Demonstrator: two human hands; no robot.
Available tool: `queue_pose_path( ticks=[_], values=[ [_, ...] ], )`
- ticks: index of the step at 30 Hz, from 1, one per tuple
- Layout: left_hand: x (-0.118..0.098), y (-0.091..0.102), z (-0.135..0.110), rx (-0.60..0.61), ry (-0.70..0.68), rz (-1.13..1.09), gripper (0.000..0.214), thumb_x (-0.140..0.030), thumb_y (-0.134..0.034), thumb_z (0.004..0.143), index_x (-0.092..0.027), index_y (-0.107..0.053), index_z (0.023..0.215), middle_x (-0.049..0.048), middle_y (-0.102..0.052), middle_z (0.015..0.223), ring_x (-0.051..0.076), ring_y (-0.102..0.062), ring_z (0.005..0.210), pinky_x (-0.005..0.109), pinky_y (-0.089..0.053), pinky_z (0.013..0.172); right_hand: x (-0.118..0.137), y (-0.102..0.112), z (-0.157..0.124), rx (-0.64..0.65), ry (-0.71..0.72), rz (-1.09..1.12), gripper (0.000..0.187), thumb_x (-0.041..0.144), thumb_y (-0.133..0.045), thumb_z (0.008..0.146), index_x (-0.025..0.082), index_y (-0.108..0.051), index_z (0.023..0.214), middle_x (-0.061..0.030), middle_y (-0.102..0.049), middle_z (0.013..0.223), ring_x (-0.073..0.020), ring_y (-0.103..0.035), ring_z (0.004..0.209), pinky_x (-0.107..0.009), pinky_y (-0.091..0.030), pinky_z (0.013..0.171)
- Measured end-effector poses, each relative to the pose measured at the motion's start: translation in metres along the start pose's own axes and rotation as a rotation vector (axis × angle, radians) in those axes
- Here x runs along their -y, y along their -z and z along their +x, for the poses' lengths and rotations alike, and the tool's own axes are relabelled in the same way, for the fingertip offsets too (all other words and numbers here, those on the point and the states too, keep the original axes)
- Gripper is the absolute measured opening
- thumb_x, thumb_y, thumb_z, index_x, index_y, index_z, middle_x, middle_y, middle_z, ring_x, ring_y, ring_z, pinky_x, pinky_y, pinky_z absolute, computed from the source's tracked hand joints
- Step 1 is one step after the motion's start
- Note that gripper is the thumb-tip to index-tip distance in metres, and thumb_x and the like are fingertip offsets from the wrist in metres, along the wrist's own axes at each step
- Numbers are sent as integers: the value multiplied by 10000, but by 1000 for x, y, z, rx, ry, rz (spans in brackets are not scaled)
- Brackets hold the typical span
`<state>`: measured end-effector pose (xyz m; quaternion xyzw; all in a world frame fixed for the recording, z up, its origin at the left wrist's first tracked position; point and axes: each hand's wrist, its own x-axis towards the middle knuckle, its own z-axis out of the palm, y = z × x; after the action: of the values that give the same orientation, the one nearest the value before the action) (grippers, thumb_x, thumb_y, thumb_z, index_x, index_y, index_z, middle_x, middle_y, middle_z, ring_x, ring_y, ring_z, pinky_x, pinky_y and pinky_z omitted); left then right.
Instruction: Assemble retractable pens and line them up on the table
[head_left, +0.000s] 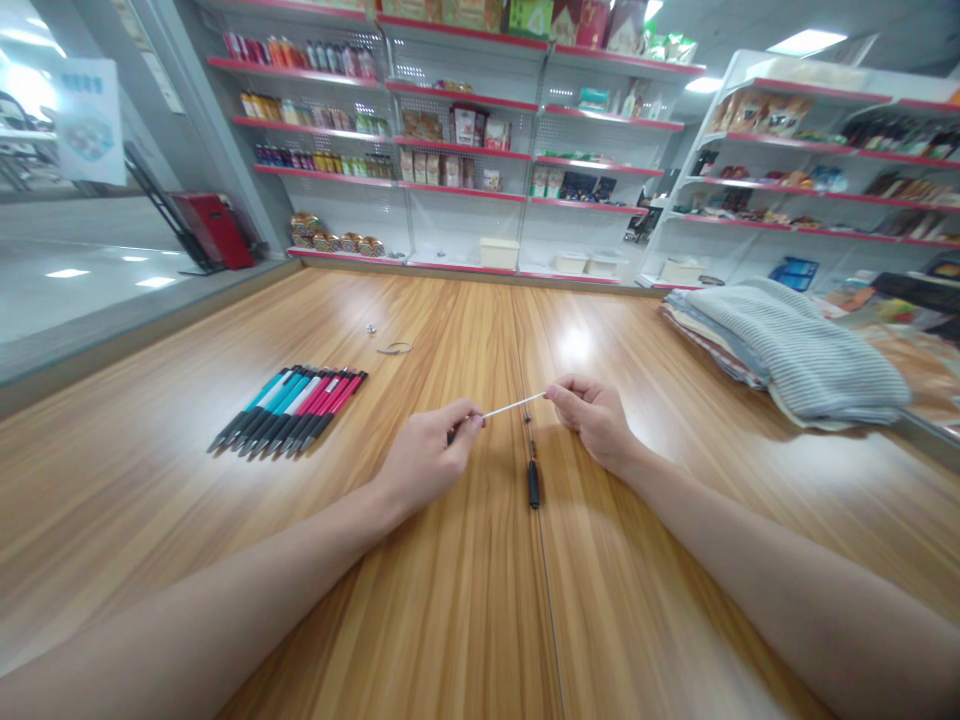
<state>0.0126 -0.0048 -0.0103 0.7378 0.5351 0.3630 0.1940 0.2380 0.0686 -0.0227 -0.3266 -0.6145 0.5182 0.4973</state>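
My left hand (429,458) and my right hand (592,415) hover over the middle of the wooden table (420,620). Between them they pinch a thin white refill rod (513,406), one end in each hand. The left fist also seems to enclose a dark pen part. Below the rod, a small black pen piece (533,484) lies on the table's centre seam. To the left, several pens (289,409) lie side by side in a row, teal, white and pink with black grips.
A metal ring (395,348) and a tiny metal bit (370,328) lie further back. Folded striped cloths (795,355) are stacked at the right. Shop shelves (465,150) with goods line the far wall.
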Motion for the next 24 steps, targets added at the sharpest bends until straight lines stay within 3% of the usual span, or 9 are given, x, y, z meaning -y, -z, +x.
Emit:
queue_pose_path(
  ticks=[4, 10, 17, 24],
  values=[
    [-2, 1, -2, 72, -70, -66, 292, -337, -383, 934, -182, -629, 963, -35, -459, 595, 97, -417, 536, 226, -291, 528, -1, 5, 4, 38, -70, 114, 232, 321, -674, 767, 162, -544, 660, 94, -309, 439, -39, -214, 396, -227, -122, 417],
    [2, 1, -2, 59, -15, -154, 312, -351, -355, 946, -166, -601, 994, -47, -381, 549, 91, -357, 473, 224, -259, 473, 1, 16, 6, 159, -171, 206, 220, 300, -662, 751, 165, -518, 654, 103, -296, 419, -37, -204, 376, -214, -112, 403],
    [5, -1, -1, 31, -9, -160, 292, -347, -369, 946, -172, -602, 974, -47, -376, 551, 87, -351, 476, 218, -259, 466, 18, 21, -1, 661, -445, 57, 223, 301, -736, 712, 108, -623, 706, 82, -412, 421, -15, -259, 350, -177, -123, 353],
    [4, -1, -1, 29, -11, -116, 292, -336, -366, 946, -166, -603, 970, -40, -425, 572, 87, -378, 481, 228, -274, 480, 38, 10, -4, 1049, -526, -212, 248, 311, -749, 739, 94, -705, 850, 54, -518, 484, -27, -377, 386, -156, -249, 359]
  ],
)
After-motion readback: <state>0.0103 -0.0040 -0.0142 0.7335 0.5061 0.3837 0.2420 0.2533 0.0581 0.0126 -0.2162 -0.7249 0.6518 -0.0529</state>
